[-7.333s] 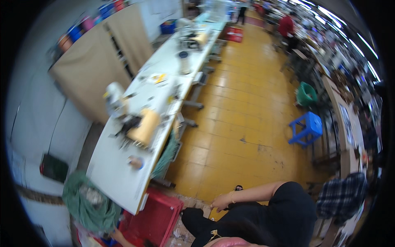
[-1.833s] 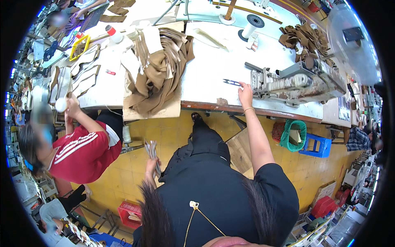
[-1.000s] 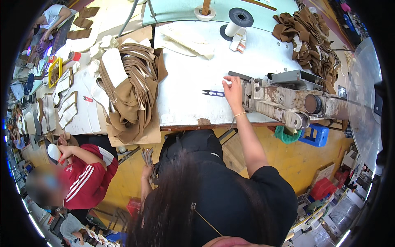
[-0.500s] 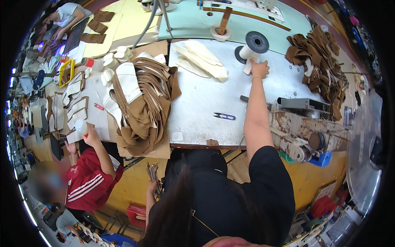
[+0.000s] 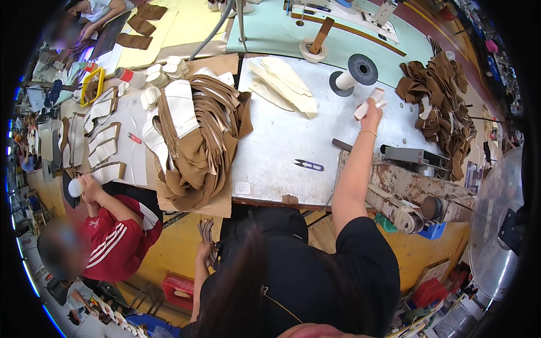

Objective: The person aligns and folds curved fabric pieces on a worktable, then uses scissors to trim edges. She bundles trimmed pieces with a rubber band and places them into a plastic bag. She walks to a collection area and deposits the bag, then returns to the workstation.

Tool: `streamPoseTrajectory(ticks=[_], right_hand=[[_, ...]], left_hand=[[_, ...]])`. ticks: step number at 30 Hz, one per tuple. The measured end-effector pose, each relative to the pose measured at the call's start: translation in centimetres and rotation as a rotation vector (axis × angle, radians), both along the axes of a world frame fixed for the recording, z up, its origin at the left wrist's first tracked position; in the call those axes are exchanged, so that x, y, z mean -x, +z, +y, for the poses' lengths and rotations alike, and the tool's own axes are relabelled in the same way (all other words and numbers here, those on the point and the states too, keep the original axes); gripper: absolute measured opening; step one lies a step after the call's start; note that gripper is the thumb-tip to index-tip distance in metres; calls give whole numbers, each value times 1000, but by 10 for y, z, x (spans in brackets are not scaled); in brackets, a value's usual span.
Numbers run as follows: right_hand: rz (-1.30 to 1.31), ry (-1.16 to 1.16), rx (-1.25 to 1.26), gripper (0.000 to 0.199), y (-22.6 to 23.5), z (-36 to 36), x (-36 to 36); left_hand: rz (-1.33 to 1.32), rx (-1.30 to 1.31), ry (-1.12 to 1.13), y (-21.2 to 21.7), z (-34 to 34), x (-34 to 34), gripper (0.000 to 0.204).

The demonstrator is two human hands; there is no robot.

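My right hand (image 5: 369, 119) is closed on a small white block-like piece (image 5: 367, 106), held over the metal tabletop to the near right of a spool. The exact kind of this piece cannot be made out. White material is wound on the spool (image 5: 345, 83), between dark round flanges. Low at my left side, beside my dark clothing, my left hand (image 5: 204, 250) grips a bundle of thin brown strips (image 5: 206, 230). Blue-handled thread snips (image 5: 309, 165) lie on the metal top, between the brown pile and my right forearm.
Brown and white cut pieces (image 5: 194, 141) are heaped at left; cream sheets (image 5: 284, 87) lie at centre back. More brown pieces (image 5: 437, 96) hang over the right edge. A rusty machine arm (image 5: 411, 191) flanks my right arm. A co-worker in red (image 5: 121, 239) handles a white-topped bottle.
My right hand has drawn away from the spool, rightward and nearer, carrying the white piece. My left hand still grips the strips. The co-worker's hands have come together, with the bottle further left.
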State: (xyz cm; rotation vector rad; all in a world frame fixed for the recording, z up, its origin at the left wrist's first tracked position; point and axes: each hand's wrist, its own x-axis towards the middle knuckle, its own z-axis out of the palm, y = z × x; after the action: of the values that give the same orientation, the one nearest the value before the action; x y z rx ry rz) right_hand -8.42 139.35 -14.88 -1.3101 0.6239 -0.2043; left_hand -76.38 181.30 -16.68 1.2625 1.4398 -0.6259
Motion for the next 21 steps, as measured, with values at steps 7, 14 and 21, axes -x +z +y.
streamPoseTrajectory(ticks=[7,14,21], right_hand=[[-215,75,282,45,123,35,-15],[-242,246,4,43,92,43,-24],[-360,308,210,41,134,65,19]], left_hand=[[62,-2,-16,-45,-6,57,20],[20,-151,-101,-34,-20,29,30],[-27,-129,-53,-49,-34,63,26]])
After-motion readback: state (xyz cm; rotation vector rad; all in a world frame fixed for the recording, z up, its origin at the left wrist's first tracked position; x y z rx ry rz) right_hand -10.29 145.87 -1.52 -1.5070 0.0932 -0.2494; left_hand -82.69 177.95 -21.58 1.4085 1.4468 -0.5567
